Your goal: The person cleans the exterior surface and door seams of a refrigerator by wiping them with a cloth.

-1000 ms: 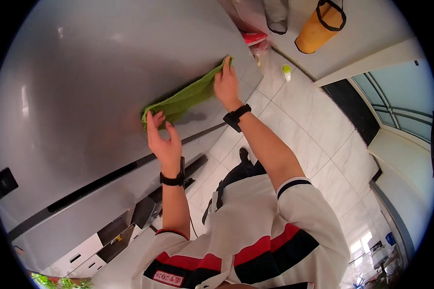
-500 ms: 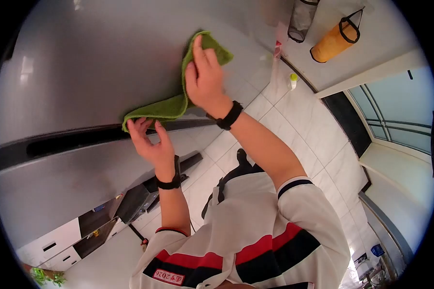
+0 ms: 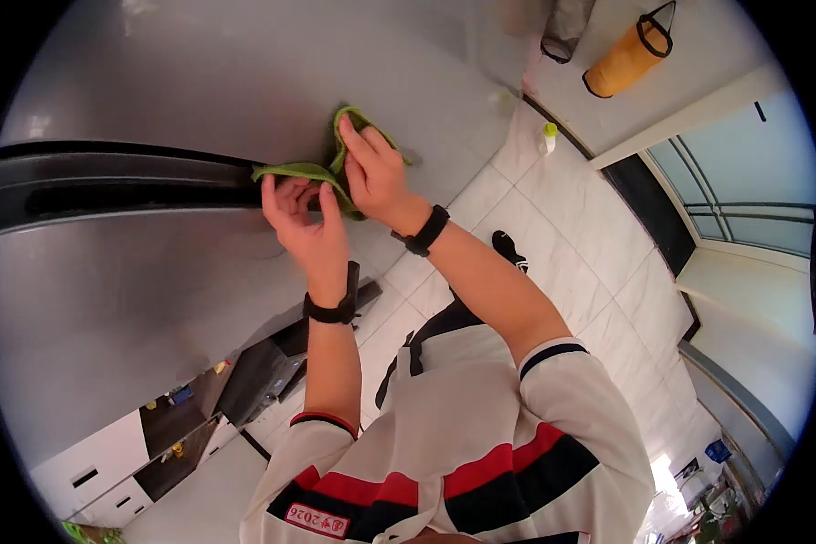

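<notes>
- Smooth, grey, metallic panels [image 3: 199,82] are filling the left side, with a long, black, recessed strip [image 3: 136,177] running between them.
- Against them, at the strip's right end, a fuzzy green cloth [image 3: 304,170] is lying bunched and creased, its left part stretching into a narrow band, its right part curling up into a fold.
- Bare right hand [image 3: 381,181] is gripping that fold, index finger extending along it.
- Bare left hand [image 3: 308,227] is touching the left end with bent fingers; whether it is pinching, I cannot tell.
- Black wristbands [image 3: 331,311] are circling both wrists.
- Farther off, a white bottle with a yellow-green cap [image 3: 548,140] is standing on marbled white tiles [image 3: 589,263].
</notes>
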Tool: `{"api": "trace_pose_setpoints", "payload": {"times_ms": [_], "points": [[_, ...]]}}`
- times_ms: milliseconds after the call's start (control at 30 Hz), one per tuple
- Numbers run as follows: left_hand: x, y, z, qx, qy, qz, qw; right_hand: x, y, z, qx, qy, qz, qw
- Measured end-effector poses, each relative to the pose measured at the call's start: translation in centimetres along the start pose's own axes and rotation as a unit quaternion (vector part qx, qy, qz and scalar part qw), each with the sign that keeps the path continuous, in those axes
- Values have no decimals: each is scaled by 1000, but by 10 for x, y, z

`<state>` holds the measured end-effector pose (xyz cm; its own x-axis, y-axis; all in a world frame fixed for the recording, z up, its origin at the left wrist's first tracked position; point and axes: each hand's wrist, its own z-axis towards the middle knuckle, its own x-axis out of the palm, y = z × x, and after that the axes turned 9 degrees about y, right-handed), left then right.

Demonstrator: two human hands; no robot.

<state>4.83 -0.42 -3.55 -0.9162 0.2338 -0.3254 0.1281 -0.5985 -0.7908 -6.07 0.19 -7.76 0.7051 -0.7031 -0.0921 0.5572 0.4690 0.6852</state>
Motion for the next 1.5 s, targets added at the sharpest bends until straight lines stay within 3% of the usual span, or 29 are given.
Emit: {"api": "trace_pose_setpoints", "payload": {"times_ms": [233,433,733,933,1133,1267,1500], "points": [[1,10,-3,-11,35,5,999,-2,-24,-49,56,52,-72,994],[-3,10,-6,-22,69,-25,997,-10,-23,-31,-7,3,-191,982],[-5,3,-7,34,74,26,996,-17,-11,22,-50,-28,-133,989],[1,9,-9,58,77,54,994,-20,-52,3,7,-37,-139,990],[0,11,-12,42,80,75,993,-28,-101,-56,181,-29,-106,977],[4,7,-10,45,69,66,994,-38,-95,-63,209,-9,-100,973],[7,7,-9,31,66,84,994,-26,-49,-6,91,-27,-116,989]]}}
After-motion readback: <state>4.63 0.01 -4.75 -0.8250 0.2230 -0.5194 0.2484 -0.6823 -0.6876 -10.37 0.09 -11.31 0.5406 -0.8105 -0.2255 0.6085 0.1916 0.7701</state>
